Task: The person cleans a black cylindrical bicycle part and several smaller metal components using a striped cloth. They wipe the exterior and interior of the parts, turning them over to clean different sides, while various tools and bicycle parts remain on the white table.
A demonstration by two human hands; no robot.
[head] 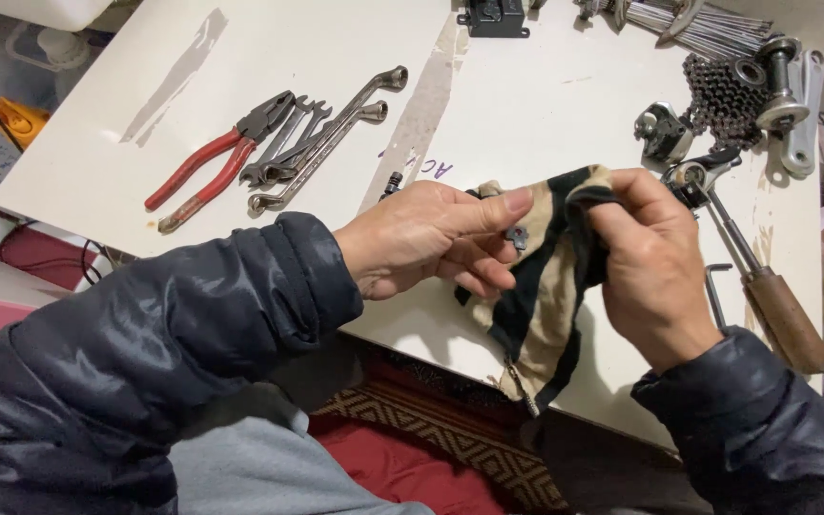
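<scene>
Left hand [431,238] pinches small part [519,236], half-hidden; right hand [655,257] grips rag [550,286].

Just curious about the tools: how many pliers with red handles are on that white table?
1. The red-handled pliers lie at the table's left, touching the wrenches; others may be hidden.

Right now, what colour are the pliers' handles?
Red, on the pliers lying left on the white table; head view.
</scene>
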